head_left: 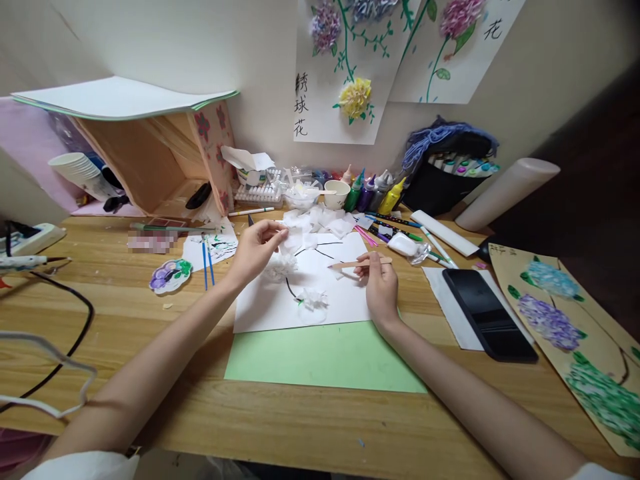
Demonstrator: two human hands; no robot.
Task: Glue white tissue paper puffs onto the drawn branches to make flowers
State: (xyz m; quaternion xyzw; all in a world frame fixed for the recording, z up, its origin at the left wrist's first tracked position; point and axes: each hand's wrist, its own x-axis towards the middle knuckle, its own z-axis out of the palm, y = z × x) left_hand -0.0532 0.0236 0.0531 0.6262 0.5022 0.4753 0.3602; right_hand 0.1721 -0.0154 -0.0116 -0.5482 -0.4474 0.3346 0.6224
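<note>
My left hand (261, 248) is closed in a pinch on a thin white tissue paper piece (291, 240) above the drawing sheet. In my right hand (381, 283) is a slim wooden stick (345, 265), its pointed end aimed left over the same sheet. Black curved stems are drawn on the white sheet (345, 303), which lies on a green sheet (320, 357). Two ruffled white tissue flowers are on it: the lower flower (314, 301) near the middle and the upper flower (280, 268) partly under my left hand. Loose tissue squares (330, 221) are heaped behind the sheet.
Paint bottles (367, 193), a paper cup (337, 195) and scattered markers line the back. To the right lie a phone (490, 313) and a flower picture (565, 313). On the left are a paint palette (170, 276), blue brushes (208, 263), a glue gun (23, 263) and its cable.
</note>
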